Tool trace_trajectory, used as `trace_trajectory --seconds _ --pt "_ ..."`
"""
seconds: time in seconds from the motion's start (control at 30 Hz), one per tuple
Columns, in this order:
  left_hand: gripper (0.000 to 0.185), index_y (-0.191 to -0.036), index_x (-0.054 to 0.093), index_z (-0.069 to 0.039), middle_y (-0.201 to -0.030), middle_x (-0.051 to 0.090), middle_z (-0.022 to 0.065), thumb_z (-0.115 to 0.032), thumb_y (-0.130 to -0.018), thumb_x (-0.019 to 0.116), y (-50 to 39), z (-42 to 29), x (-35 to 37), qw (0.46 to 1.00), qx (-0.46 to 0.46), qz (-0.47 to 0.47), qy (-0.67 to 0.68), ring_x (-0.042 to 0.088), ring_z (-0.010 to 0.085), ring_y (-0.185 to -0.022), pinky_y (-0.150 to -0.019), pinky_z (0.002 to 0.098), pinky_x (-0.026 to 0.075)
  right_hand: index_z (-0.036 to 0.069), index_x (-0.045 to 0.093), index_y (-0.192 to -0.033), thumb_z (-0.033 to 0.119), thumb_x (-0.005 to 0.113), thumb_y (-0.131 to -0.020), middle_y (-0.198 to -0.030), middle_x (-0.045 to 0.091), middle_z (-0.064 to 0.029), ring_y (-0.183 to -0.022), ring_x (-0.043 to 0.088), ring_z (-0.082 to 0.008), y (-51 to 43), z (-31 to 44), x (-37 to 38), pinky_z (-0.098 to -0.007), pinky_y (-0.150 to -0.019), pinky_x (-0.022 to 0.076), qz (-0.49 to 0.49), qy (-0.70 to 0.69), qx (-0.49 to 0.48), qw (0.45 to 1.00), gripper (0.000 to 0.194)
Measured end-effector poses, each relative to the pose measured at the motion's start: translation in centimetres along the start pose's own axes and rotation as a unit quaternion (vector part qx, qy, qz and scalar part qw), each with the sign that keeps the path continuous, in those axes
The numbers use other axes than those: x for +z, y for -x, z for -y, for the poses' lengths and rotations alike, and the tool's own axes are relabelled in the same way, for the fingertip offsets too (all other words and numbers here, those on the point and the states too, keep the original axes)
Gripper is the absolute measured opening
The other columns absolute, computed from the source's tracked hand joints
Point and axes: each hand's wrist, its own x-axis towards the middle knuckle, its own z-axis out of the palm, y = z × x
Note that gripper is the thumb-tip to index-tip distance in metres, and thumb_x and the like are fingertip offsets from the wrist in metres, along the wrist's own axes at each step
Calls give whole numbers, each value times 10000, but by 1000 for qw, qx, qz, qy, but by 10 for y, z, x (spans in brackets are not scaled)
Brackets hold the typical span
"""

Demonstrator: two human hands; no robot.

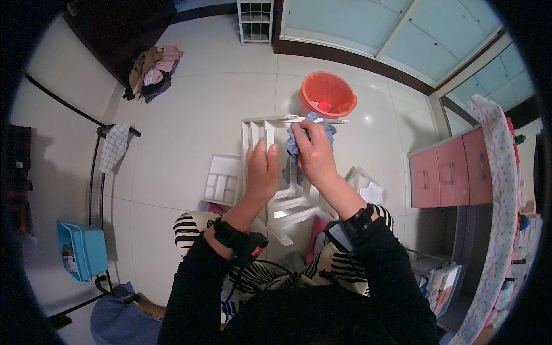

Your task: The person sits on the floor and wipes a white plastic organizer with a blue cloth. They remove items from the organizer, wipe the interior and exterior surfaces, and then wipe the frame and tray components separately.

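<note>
In front of me is a white plastic frame (pixel 255 129) with several parallel bars, like the shell of a small drawer unit. My left hand (pixel 264 172) grips a bar on its left side, fingers pointing away from me. A crumpled blue-grey cloth (pixel 328 130) is bunched in my right hand (pixel 317 151), pressed against the frame's far right part. Some of the cloth hangs down inside the frame. Just beyond the frame stands an orange-red bucket (pixel 307 92) with a small red thing (pixel 323 106) inside.
A white compartment tray (pixel 222 179) lies left of the frame. Another white plastic piece with a clear packet (pixel 373 192) sits to the right. Clothes (pixel 155 71) are piled far left. A black rack (pixel 91 181) holds a blue basket (pixel 92 250); pink drawers (pixel 450 170) stand right.
</note>
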Motion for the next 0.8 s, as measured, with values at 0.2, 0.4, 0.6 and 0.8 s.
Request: trace_trajectory --seconds 0.2,0.4,0.6,0.8 --pt "270 -733 426 -55 -499 451 53 -239 -930 406 2 -9 -19 991 -89 24 102 445 232 -506 -833 391 328 44 573 -1064 -35 568 -644 -998 516 -111 -879 532 -292 1 -5 -2 -360 -683 492 40 99 63 992 427" --pt "252 -812 480 -56 -515 403 -15 -244 -955 389 -3 -22 -36 989 -70 28 130 356 65 -430 -393 231 312 109 568 -1111 19 560 -697 -977 509 -130 -870 551 -300 8 -16 -4 -394 -670 495 109 133 171 970 424" --pt "281 -810 460 -50 -490 391 -18 -258 -965 351 -9 -32 -54 972 -111 -15 204 370 57 -422 -416 219 320 164 565 -1155 100 528 -762 -1043 507 -200 -888 579 -377 10 -46 -19 -448 -772 481 247 51 324 912 400" --pt "273 -817 458 -48 -495 389 -19 -252 -965 354 -21 -32 -63 969 -84 -34 228 343 55 -407 -387 219 306 9 534 -1095 21 513 -755 -979 605 -134 -872 593 -224 3 -63 -32 -328 -775 468 -6 -275 392 878 341"
